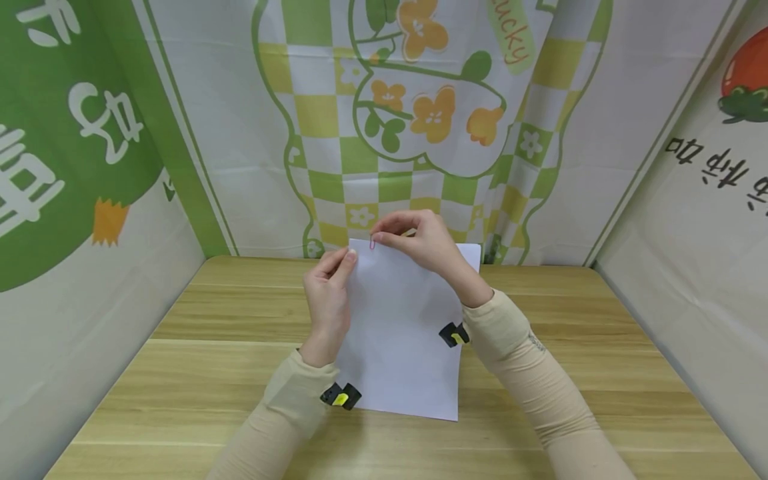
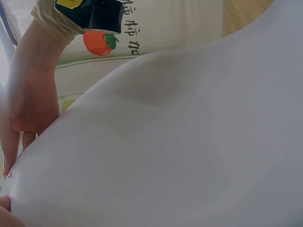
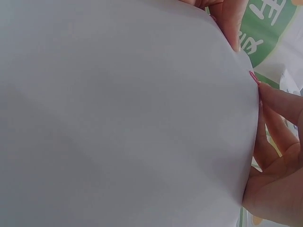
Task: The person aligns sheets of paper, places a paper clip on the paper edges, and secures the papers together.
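Observation:
White paper (image 1: 408,320) is held up over the table, its top edge facing the back curtain. My left hand (image 1: 329,293) pinches its upper left corner between thumb and fingers. Just to the right, a pink paper clip (image 1: 372,243) sits over the top edge, and my right hand (image 1: 423,240) pinches its upper end. In the right wrist view the paper clip (image 3: 254,77) overlaps the paper's edge, with the right thumb right at it. The left wrist view shows mostly the paper (image 2: 165,142), with the right hand (image 2: 35,99) beyond its edge.
A wooden table (image 1: 228,373) lies below the paper. Patterned curtain cloth (image 1: 378,160) hangs close behind the table's back edge, and printed cloth walls stand at the left (image 1: 180,220) and right (image 1: 678,220). A black wrist camera (image 1: 341,396) overlaps the paper's lower left.

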A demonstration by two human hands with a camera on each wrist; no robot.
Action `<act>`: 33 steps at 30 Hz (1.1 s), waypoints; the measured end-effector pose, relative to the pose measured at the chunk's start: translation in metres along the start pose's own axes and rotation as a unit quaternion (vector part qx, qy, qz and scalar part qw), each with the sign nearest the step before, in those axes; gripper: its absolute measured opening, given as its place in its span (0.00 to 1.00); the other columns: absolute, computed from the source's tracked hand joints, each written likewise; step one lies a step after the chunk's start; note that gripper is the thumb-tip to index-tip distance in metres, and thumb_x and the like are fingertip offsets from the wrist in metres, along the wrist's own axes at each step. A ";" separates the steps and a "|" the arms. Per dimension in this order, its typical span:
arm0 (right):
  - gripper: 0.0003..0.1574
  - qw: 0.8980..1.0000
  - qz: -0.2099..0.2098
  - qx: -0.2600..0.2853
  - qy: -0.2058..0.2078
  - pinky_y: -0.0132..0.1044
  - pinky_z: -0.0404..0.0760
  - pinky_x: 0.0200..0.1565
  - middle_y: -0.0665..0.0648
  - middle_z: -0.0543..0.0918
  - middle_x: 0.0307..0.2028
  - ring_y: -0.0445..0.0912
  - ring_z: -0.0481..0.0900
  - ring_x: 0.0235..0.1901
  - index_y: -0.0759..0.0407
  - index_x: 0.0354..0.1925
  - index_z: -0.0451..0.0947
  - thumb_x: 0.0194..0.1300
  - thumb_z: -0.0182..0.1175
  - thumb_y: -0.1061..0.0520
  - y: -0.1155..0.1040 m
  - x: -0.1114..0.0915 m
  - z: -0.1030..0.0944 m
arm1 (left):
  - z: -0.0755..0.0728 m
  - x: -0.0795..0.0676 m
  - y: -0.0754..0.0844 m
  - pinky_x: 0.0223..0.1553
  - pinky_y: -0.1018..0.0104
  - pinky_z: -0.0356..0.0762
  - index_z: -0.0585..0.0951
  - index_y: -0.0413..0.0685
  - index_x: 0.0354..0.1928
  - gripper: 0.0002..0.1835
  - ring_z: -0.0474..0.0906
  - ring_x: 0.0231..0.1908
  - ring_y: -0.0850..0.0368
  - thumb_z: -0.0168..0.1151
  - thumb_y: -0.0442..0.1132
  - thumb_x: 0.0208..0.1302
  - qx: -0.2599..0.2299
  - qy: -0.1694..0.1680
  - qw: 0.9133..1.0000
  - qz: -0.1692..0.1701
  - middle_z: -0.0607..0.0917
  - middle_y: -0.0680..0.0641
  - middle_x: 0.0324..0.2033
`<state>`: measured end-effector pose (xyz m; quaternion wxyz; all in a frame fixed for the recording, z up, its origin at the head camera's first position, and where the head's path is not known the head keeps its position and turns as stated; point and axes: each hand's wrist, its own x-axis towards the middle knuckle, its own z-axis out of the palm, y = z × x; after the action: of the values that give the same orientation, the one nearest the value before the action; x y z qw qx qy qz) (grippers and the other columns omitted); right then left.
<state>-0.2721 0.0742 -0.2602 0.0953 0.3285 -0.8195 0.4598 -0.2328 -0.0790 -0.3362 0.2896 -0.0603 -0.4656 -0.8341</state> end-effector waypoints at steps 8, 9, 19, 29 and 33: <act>0.08 1.000 -0.001 0.001 0.000 0.36 0.78 0.35 0.51 0.87 0.33 0.42 0.80 0.32 0.53 0.36 0.85 0.60 0.66 0.53 0.000 0.000 0.001 | -0.001 0.000 0.000 0.35 0.75 0.74 0.86 0.45 0.29 0.10 0.75 0.30 0.63 0.62 0.23 0.57 0.002 -0.001 1.000 0.001 0.82 0.54 0.24; 0.08 1.000 -0.001 0.001 0.000 0.36 0.78 0.35 0.51 0.87 0.33 0.42 0.80 0.32 0.53 0.36 0.85 0.60 0.66 0.53 0.000 0.000 0.001 | -0.001 0.000 0.000 0.35 0.75 0.74 0.86 0.46 0.29 0.10 0.75 0.30 0.63 0.62 0.23 0.57 0.001 -0.002 1.000 0.002 0.82 0.54 0.24; 0.07 1.000 -0.002 0.003 0.000 0.37 0.78 0.35 0.51 0.87 0.32 0.42 0.80 0.32 0.53 0.36 0.85 0.60 0.66 0.53 0.001 0.000 0.001 | -0.001 -0.001 -0.001 0.35 0.75 0.75 0.86 0.42 0.31 0.08 0.75 0.30 0.63 0.62 0.23 0.57 0.002 -0.006 1.000 0.002 0.82 0.54 0.24; 0.08 1.000 -0.011 0.004 -0.002 0.35 0.78 0.33 0.52 0.87 0.32 0.42 0.81 0.30 0.54 0.37 0.85 0.60 0.65 0.52 0.001 0.000 0.002 | -0.001 -0.001 0.001 0.35 0.76 0.74 0.85 0.33 0.34 0.04 0.74 0.30 0.63 0.63 0.25 0.58 0.017 -0.003 1.000 0.005 0.82 0.55 0.24; 0.08 1.000 -0.011 0.004 -0.004 0.35 0.79 0.33 0.52 0.87 0.33 0.42 0.81 0.30 0.54 0.37 0.85 0.60 0.65 0.53 0.000 0.000 0.001 | -0.001 -0.001 0.001 0.34 0.76 0.74 0.85 0.33 0.34 0.04 0.74 0.30 0.63 0.63 0.26 0.58 0.020 -0.004 1.000 0.003 0.82 0.55 0.25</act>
<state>-0.2720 0.0738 -0.2611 0.0958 0.3400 -0.8142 0.4608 -0.2309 -0.0796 -0.3360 0.2913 -0.0585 -0.4833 -0.8235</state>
